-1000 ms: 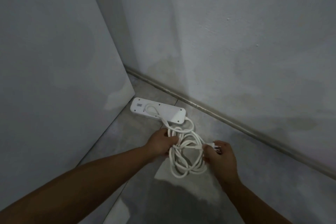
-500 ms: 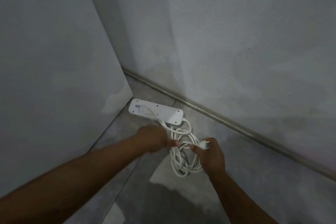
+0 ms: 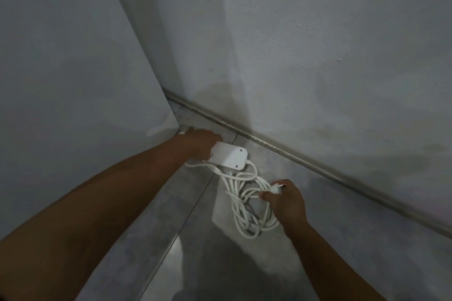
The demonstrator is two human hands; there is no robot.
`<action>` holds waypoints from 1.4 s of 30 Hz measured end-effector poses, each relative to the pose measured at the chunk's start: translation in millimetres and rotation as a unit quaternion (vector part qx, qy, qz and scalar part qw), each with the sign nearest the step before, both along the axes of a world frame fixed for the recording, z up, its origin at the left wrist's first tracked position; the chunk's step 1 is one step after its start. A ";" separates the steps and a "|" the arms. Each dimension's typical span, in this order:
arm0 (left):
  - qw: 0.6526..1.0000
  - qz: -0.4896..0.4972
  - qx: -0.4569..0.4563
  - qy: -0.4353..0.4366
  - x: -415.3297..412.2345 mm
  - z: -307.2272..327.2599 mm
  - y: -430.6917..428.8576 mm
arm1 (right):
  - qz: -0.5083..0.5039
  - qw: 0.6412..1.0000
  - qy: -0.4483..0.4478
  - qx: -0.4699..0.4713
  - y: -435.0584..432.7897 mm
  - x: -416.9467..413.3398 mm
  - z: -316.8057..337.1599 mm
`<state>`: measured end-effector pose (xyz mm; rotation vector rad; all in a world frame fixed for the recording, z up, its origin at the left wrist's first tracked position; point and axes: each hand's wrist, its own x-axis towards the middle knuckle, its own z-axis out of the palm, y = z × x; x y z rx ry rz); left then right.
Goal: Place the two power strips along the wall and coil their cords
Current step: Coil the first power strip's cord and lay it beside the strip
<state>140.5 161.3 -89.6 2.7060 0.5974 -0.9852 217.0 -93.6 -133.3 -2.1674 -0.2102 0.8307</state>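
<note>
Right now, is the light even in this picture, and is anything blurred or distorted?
Head view: dim and uneven, with a bright patch on the floor under the cord and a dark shadow nearer the camera. Head view: the power strip looks sharp, no glare; the wide lens enlarges the forearms at the lower edge.

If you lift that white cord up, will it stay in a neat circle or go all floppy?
Probably floppy: the cord lies in loose, uneven loops on the floor, so they would likely sag and slip apart. It looks thin, so it is probably light. The right hand pinches only the plug end, so the rest would probably dangle.
</note>
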 end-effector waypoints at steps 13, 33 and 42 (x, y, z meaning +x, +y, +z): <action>0.905 -0.086 0.238 -0.343 5.5 -6.9 -26.6 | 0.084 0.995 -0.047 -0.036 -16.5 46.7 8.2; 0.943 -0.013 0.076 -0.324 -22.1 -59.8 -38.6 | -0.062 0.963 -0.222 0.140 -5.0 39.8 -12.9; 0.947 -0.024 0.044 -0.316 -25.5 -58.4 -37.7 | -0.058 0.963 -0.227 0.132 -9.6 41.6 -13.3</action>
